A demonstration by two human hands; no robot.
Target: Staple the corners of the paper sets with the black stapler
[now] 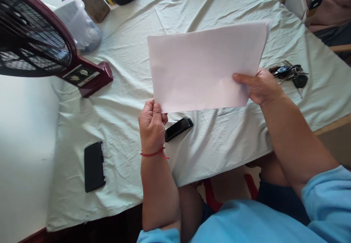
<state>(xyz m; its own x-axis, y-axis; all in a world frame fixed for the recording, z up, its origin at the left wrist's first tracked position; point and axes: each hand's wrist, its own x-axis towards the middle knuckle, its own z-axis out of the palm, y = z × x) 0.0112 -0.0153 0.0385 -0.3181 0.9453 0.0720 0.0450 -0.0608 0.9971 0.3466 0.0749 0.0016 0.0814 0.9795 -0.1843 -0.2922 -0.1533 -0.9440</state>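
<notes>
From the head camera, both hands hold a blank white sheet of paper (205,67) up above the table (219,140), which is covered by a wrinkled pale cloth. The sheet's long axis runs left to right, rising slightly toward the right, its face turned to the camera. The left hand (151,126) has its grip closed tight on the lower left corner, thumb and fingers pinched on the edge; a red string circles that wrist. The right hand (259,86) clasps the lower right edge, thumb lying across the front, fingers hidden behind. A black stapler (178,128) lies on the cloth just beside the left hand, a black phone (94,166) farther left, a bunch of keys (290,74) just beyond the right hand, and a maroon fan (35,38) at far left.
</notes>
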